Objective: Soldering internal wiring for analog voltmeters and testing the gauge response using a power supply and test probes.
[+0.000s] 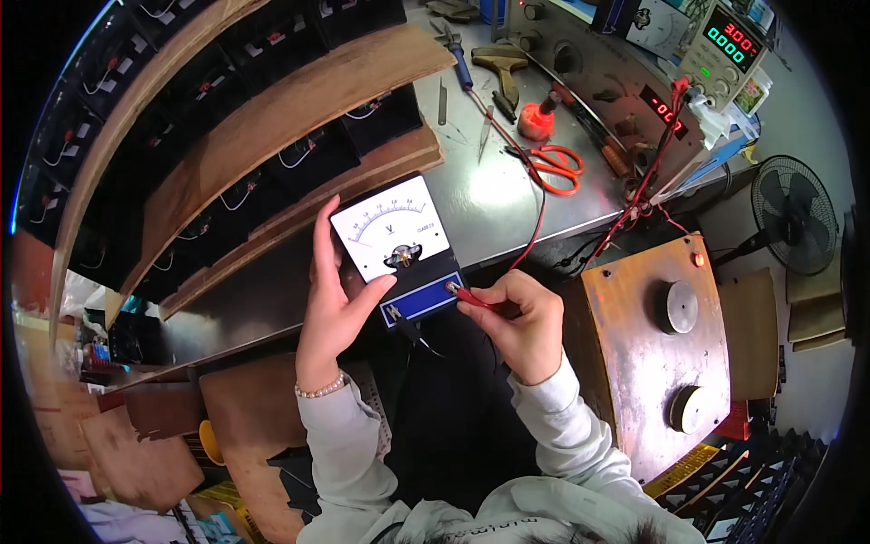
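Note:
An analog voltmeter (391, 227) with a white dial and a black and blue base is tilted in front of me. My left hand (335, 304) grips its left side, with the thumb on the front below the dial. Between the fingers of my right hand (526, 322) is a red alligator clip (473, 297), its tip at the terminal on the right of the blue panel (422, 297). A black alligator clip (410, 328) sits on the left terminal, and no hand touches it. From the red clip's side, a red wire (535, 227) runs up toward the bench.
Wooden shelves (299, 91) with rows of black meter housings stand at left. On the metal bench (453, 172) lie orange-handled scissors (555, 170), a red bottle (536, 122), a brush (500, 68) and a soldering iron (461, 65). A power supply (720, 54), a box with two knobs (634, 326) and a fan (793, 218) are at right.

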`<state>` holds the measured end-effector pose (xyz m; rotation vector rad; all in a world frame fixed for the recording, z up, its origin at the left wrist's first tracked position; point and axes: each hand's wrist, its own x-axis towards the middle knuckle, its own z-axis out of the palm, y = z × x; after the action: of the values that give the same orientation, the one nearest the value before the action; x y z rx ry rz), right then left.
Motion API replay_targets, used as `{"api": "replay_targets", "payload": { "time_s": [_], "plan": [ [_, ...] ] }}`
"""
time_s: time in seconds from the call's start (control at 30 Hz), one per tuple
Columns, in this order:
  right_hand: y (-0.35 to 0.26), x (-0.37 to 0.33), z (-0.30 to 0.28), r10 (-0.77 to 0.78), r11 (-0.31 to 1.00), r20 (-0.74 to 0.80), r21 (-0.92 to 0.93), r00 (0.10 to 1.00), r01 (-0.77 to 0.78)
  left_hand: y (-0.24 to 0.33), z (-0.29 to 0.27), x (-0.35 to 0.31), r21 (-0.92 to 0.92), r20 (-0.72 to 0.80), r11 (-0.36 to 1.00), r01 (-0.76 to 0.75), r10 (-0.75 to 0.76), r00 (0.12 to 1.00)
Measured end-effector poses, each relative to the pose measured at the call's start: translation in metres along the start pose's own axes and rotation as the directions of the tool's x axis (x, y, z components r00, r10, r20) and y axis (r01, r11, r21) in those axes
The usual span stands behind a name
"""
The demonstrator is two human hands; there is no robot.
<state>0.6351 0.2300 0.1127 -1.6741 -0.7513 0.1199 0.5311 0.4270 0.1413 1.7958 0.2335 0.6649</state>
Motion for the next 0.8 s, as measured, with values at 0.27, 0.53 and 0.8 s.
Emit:
{"api": "replay_targets", "payload": {
  "time_s": [0.27,0.53,0.8],
  "plan": [
    [0.008,-0.017,-0.003,0.15,0.98,0.012,0.131,0.989,-0.151,-0.006,0.006,-0.007,-0.055,0.006,0.998,-0.007,0.008,1.0],
    [-0.011,-0.008,-0.017,0.064,0.986,0.1,-0.159,0.993,-0.048,0.0,-0.002,-0.002,-0.106,0.046,0.985,0.133,-0.129,0.991],
    [-0.039,-0.048,0.001,-0.068,0.977,0.053,-0.197,0.996,0.077,-0.001,0.003,-0.016,-0.052,-0.112,0.983,0.178,-0.182,0.977]
  ]
}}
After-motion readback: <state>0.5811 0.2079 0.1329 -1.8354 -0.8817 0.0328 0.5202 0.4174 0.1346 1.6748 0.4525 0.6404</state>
